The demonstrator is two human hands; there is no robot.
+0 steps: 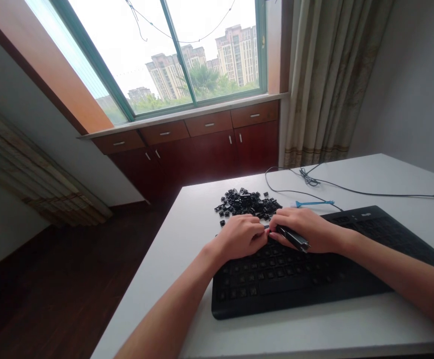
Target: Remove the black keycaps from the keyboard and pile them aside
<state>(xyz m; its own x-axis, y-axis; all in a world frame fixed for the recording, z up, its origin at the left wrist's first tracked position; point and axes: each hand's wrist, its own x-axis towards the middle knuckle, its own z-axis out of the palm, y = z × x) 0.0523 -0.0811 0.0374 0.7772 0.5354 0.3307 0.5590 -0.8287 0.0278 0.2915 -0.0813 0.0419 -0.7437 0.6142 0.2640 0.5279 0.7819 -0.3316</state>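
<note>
A black keyboard [284,286] lies on the white table, many of its keys stripped of their caps. Over its upper left part my left hand [241,237] is closed, thumb and fingertips together; what they hold, if anything, is too small to make out. My right hand [306,227] meets it there, fingertips almost touching the left ones. Across the right palm runs a slim black pen-like tool [293,238] with a shiny metal end, gripped by the fingers. Just beyond both hands is a loose heap of black keycaps [244,200].
A blue slender tool [314,203] lies behind the right hand. The thin black cable [366,192] runs over the back of the white table [172,254], partly bundled. Past the table stand red-brown cabinets [198,157] under a window, with a curtain [321,75] to the right.
</note>
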